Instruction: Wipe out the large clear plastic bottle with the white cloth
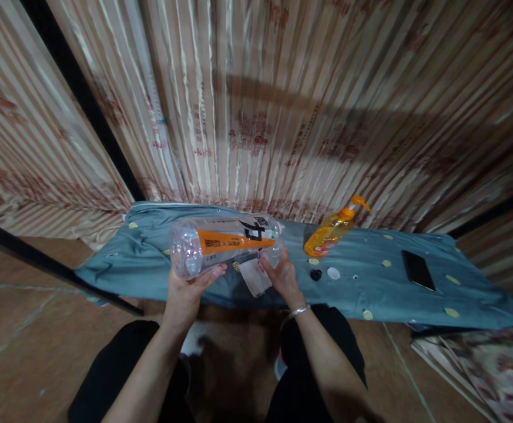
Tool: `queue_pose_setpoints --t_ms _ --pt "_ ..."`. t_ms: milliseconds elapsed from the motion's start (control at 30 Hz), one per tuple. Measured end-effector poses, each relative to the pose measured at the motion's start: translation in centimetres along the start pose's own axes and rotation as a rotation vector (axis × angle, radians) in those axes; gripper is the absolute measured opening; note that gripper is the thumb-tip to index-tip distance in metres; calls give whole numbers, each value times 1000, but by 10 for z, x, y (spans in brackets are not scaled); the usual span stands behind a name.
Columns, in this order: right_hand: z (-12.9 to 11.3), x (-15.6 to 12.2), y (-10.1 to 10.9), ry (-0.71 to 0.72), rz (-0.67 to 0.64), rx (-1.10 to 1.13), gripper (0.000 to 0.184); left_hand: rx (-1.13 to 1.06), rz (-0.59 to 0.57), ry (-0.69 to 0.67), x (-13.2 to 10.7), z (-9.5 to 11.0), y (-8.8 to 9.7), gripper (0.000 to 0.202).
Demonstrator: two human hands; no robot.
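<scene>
A large clear plastic bottle (230, 238) with an orange and grey label is held on its side above the cloth-covered table. Its base rests in my left hand (190, 288), which is closed around it from below. At the other end, my right hand (283, 275) grips the bottle near its neck; some of those fingers are hidden. Below the bottle, close to my right hand, lies a white piece of tissue or paper (254, 278). To the right stands a pump bottle (327, 234) of yellow-orange liquid with an orange pump head.
A small black cap (315, 274) and a white round disc (334, 274) lie in front of the pump bottle. Farther right is a black phone (417, 270). The blue-green cloth (371, 282) covers the narrow table. A pleated curtain (256, 117) hangs behind; dark poles (93, 106) stand left.
</scene>
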State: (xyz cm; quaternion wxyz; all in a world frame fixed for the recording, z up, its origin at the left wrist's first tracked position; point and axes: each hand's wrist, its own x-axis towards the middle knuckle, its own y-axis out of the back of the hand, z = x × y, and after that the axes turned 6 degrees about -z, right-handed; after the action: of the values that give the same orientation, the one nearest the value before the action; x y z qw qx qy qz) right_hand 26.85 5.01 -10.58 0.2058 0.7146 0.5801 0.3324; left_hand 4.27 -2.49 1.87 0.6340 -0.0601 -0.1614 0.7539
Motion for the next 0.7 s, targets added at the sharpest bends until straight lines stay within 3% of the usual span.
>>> queue_pose_setpoints --t_ms 133,700 --pt "-3 0 1 12 4 -1 52 -1 2 -5 1 1 0 56" --pt "8 5 -7 80 44 48 60 -53 83 -61 9 16 -16 37"
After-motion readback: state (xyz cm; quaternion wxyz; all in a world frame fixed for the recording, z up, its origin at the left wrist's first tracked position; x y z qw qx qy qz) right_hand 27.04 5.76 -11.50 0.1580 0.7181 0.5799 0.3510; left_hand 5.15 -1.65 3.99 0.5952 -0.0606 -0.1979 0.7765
